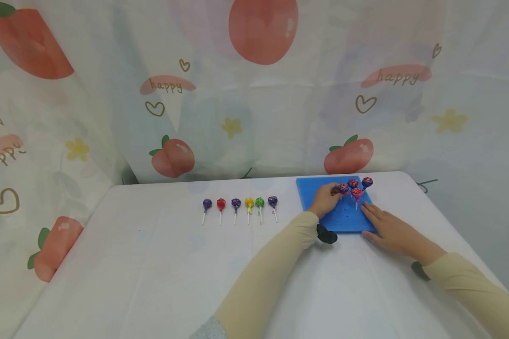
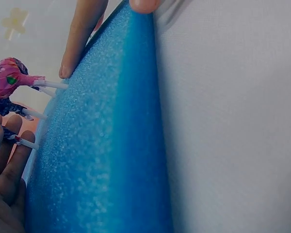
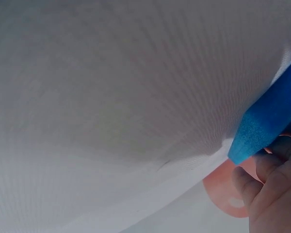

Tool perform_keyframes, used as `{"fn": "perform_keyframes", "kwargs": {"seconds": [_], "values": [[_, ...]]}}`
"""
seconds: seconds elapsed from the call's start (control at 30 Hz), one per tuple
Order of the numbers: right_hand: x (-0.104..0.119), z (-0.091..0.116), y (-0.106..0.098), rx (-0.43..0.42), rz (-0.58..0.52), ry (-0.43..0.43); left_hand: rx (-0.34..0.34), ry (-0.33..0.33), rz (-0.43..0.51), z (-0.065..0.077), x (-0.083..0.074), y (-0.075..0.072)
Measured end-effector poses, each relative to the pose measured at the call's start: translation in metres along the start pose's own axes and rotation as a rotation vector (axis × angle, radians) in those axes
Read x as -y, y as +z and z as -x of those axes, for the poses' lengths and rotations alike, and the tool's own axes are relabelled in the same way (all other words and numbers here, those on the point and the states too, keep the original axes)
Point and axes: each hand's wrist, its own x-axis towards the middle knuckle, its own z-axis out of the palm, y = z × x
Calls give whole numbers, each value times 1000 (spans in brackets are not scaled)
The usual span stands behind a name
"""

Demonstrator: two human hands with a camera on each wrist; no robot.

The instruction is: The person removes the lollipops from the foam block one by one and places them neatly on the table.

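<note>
My left hand [image 1: 327, 200] pinches a dark-wrapped lollipop [image 1: 342, 188] over the blue foam board [image 1: 343, 221]. In the left wrist view its white stick [image 2: 29, 144] meets the board's surface; whether it goes in is hard to tell. Beside it stand a pink lollipop [image 1: 357, 192] and two dark red-and-blue ones, a nearer lollipop [image 1: 353, 182] and a corner lollipop [image 1: 367, 182], sticks down in the board. My right hand [image 1: 390, 230] rests along the board's right edge, fingers stretched out, thumb by the front corner.
To the left, several wrapped lollipops lie in a row on the white tablecloth [image 1: 152, 263], among them a red lollipop [image 1: 221, 204], a yellow lollipop [image 1: 249, 203] and a green lollipop [image 1: 259, 203]. A patterned curtain [image 1: 263, 117] hangs behind the table.
</note>
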Motion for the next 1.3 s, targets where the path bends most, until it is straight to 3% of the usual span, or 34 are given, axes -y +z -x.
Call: {"fn": "perform_keyframes", "kwargs": {"seconds": [0.27, 0.77, 1.3], "values": [[-1, 0, 0, -9, 1, -9, -15, 0, 55, 2, -3, 1], [-1, 0, -2, 1, -5, -6, -41, 100, 147, 5, -8, -7], [-2, -1, -2, 15, -10, -3, 17, 178, 258, 21, -14, -35]]}}
